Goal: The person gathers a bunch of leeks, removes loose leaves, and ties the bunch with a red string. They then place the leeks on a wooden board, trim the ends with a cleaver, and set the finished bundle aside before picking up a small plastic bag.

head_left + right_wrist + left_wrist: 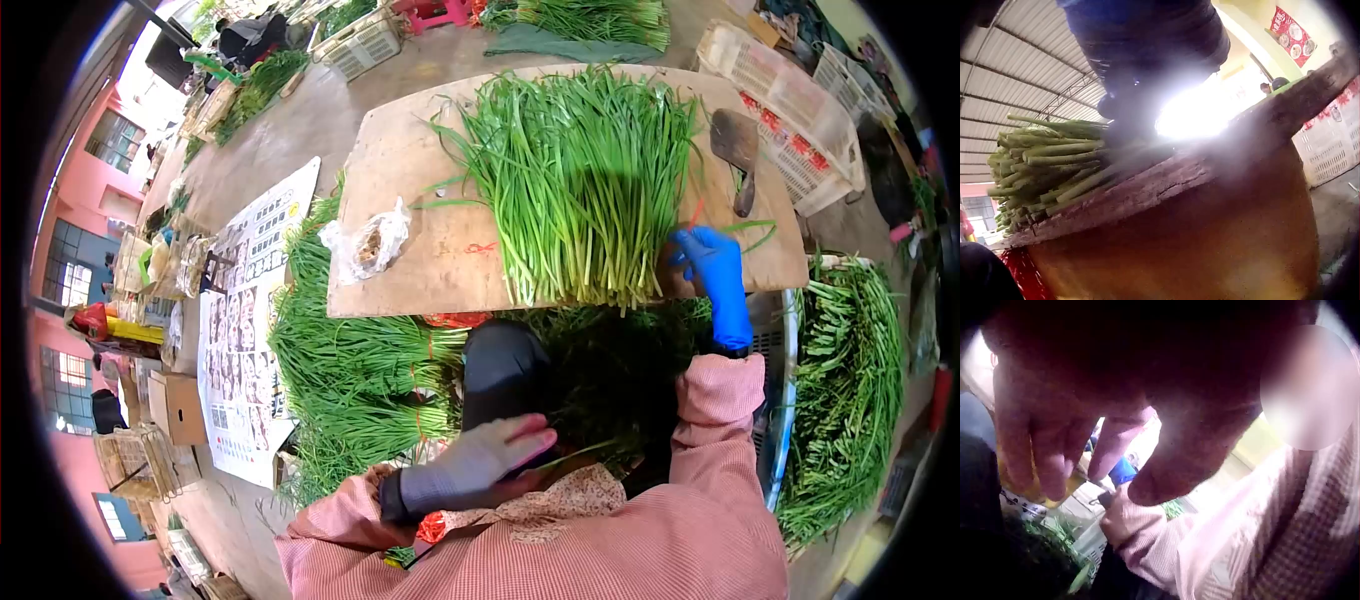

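A wide pile of green garlic chives (590, 190) lies on the wooden board (420, 270), cut ends toward the person. At the pile's lower right, my blue-gloved right hand (712, 275) has its fingers bent down by the stems. A thin red tie (697, 212) shows right at its fingertips; I cannot tell whether they pinch it. In the right wrist view the glove (1147, 50) is dark, close over the stalks (1054, 165). My left hand (490, 455), in a pale glove, hangs over the lap with relaxed fingers and nothing in them, its thumb apart in the left wrist view.
A cleaver (735, 150) lies on the board's right side, and a plastic bag (370, 245) on its left. Tied chive bundles (350, 350) are heaped at the lower left, beside a printed sheet (245, 330). More greens (845, 390) and a white crate (785, 120) stand at right.
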Demonstrator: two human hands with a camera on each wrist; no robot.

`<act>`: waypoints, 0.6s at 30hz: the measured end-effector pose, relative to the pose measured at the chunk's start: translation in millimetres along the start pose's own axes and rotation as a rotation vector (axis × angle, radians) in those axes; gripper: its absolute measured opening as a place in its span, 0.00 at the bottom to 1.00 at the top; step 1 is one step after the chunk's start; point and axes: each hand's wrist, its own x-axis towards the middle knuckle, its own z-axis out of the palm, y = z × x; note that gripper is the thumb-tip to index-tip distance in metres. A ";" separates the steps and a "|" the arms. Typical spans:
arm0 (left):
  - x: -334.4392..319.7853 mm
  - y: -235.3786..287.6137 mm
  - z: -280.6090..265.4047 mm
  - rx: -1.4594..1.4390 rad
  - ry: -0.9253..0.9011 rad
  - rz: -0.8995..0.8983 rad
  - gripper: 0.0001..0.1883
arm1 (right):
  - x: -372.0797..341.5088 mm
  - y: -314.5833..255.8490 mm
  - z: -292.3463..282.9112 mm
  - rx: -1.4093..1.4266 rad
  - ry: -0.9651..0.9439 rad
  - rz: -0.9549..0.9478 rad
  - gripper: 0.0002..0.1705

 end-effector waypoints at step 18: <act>109.9 -136.5 -38.2 0.469 0.454 -0.252 0.12 | 0.3 3.8 4.0 -0.015 -0.037 0.068 0.12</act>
